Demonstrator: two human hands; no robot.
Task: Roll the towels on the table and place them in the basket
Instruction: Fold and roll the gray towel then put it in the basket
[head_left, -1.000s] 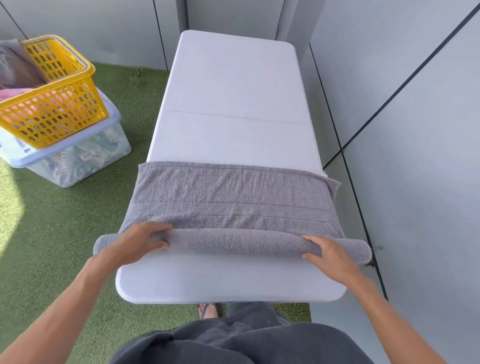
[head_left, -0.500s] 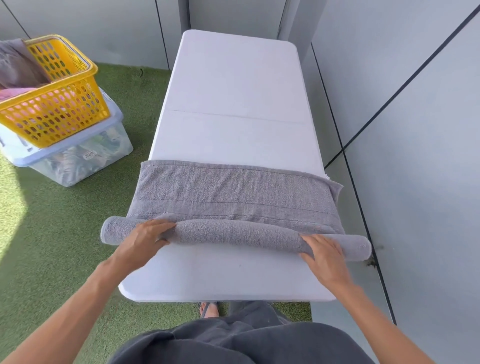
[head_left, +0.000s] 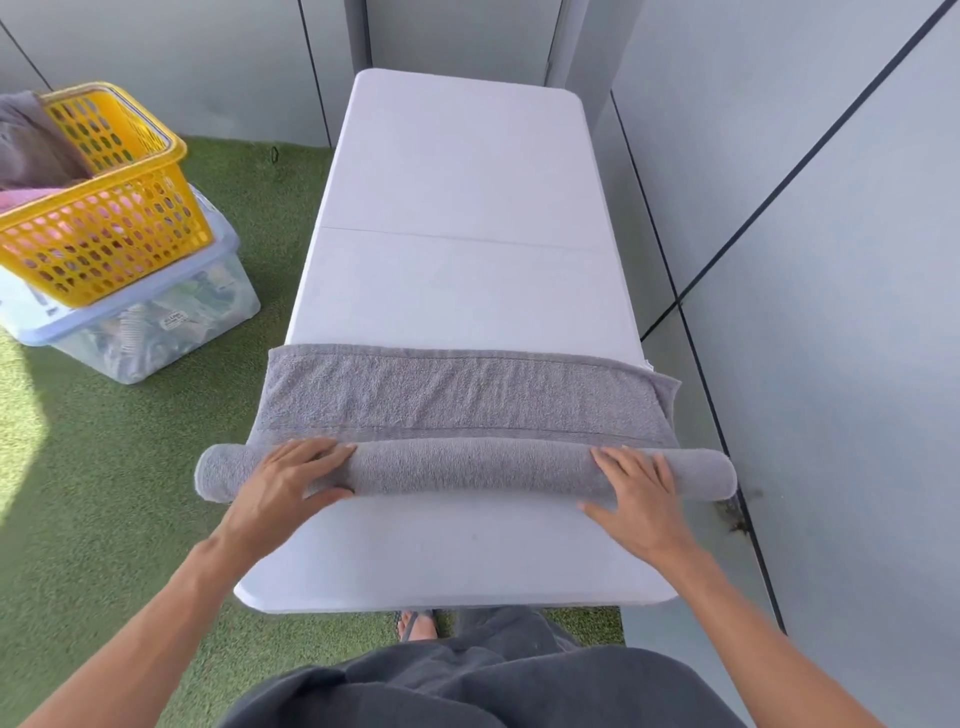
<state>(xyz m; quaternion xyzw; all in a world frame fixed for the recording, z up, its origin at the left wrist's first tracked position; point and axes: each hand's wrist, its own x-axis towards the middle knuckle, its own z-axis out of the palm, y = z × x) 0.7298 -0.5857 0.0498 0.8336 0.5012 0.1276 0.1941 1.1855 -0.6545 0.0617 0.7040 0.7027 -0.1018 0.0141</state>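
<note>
A grey towel (head_left: 457, 395) lies across the near half of the white table (head_left: 462, 197). Its near part is wound into a long roll (head_left: 472, 465) that overhangs both table sides. My left hand (head_left: 288, 480) rests on the roll's left part, fingers straight over the top and thumb under the near side. On the roll's right part my right hand (head_left: 636, 496) presses with straight fingers, thumb on the table. The yellow basket (head_left: 104, 228) stands at the left on a storage box and holds grey and pink cloth.
A clear plastic storage box (head_left: 156, 332) with a pale lid sits on the green artificial grass (head_left: 104, 519) under the basket. Grey wall panels (head_left: 831, 312) run close along the table's right side. My foot (head_left: 415, 626) shows below the table's near edge.
Both hands have pushed the roll away from me, so it is thicker and farther up the table. The flat strip of towel beyond it has grown shorter.
</note>
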